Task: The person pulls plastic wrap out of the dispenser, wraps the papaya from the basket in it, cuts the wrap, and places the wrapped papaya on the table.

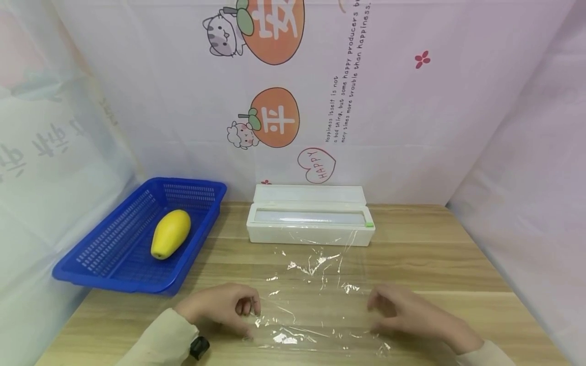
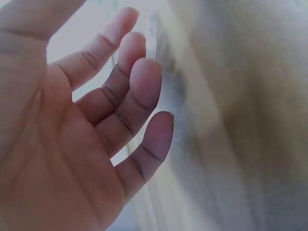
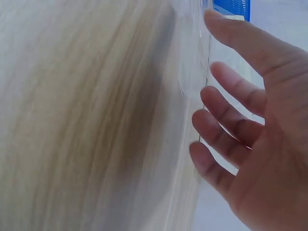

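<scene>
A sheet of clear cling film point(image 1: 316, 310) lies over the wooden table, running forward from a white cling film box point(image 1: 311, 235). The box stands against the back with its lid point(image 1: 309, 194) raised, and a film roll point(image 1: 302, 217) shows inside. At the sheet's left edge is my left hand point(image 1: 224, 307), thumb and fingers apart and loosely bent. My right hand point(image 1: 407, 315) hovers by the right edge in a similar pose, a little blurred. Both wrist views show relaxed fingers, of the left hand point(image 2: 72, 130) and the right hand point(image 3: 269, 139), with nothing gripped.
To the left, a blue plastic basket point(image 1: 105, 229) holds a yellow papaya-like fruit point(image 1: 171, 234). A small green slider point(image 1: 369, 224) sits at the box's right end. Printed white cloth point(image 1: 389, 127) hangs behind the wooden table point(image 1: 426, 254) and along both sides.
</scene>
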A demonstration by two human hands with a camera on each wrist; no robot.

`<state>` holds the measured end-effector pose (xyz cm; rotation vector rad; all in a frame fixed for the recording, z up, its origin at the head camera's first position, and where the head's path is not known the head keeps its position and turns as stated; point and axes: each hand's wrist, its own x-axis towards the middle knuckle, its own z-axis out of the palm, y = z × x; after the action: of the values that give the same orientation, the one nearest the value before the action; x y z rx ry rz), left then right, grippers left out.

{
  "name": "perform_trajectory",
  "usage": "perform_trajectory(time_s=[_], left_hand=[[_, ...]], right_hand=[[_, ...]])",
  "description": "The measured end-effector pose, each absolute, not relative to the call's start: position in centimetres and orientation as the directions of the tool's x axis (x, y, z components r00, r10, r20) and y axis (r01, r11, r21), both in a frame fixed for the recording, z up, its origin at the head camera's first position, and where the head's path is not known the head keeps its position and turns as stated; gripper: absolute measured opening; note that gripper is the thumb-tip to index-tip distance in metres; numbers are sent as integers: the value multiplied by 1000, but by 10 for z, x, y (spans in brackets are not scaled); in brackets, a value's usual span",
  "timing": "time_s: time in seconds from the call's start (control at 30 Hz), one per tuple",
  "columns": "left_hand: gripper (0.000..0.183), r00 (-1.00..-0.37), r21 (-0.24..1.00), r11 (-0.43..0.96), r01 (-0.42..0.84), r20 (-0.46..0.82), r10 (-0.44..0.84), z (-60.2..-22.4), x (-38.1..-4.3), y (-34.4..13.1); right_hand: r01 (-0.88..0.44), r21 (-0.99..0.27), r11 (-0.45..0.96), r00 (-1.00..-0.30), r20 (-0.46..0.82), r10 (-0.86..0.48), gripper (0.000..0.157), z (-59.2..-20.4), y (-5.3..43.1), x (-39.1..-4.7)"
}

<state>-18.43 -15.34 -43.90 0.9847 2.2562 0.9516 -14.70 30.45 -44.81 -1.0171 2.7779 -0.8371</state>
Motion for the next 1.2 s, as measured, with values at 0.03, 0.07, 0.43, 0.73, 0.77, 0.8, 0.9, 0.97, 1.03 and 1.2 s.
perform_trajectory(time_s=[0.03,0.07,0.43,0.73,0.77,0.8,0.9,0.97,1.03,1.2], left_hand=[[34,-622,762,496,416,-160,767,-438,-185,-153],[34,-626,763,497,414,-157,763,-436,-185,-153],[31,-615,759,436,484,-59,787,-421,-197,-157],[32,-672,735,476,482,-38,739,-413,-206,-169],[32,-681,731,484,481,-36,732,-411,-207,-170],[31,-689,726,491,482,-33,724,-408,-208,-172],[28,-716,707,511,489,-10,698,-402,-212,-175],[27,-731,694,523,495,8,682,-397,-216,-179],[27,-742,676,533,508,30,669,-392,-219,-183],[29,-779,639,567,519,81,622,-370,-226,-197]], right_hand=[[-587,-487,647,-784,141,-605,39,-448,304,-147],[-599,-453,661,-784,164,-598,42,-448,303,-148],[-586,-340,735,-805,139,-577,85,-453,298,-147],[-563,-342,752,-819,112,-562,94,-454,297,-148],[-558,-344,755,-822,106,-560,94,-454,297,-149],[-553,-348,757,-825,100,-556,95,-454,297,-149],[-538,-361,762,-832,82,-548,95,-454,296,-151],[-530,-368,764,-835,71,-545,94,-454,296,-152],[-523,-375,765,-838,62,-543,94,-454,297,-153],[-522,-379,764,-837,55,-545,94,-455,297,-154]])
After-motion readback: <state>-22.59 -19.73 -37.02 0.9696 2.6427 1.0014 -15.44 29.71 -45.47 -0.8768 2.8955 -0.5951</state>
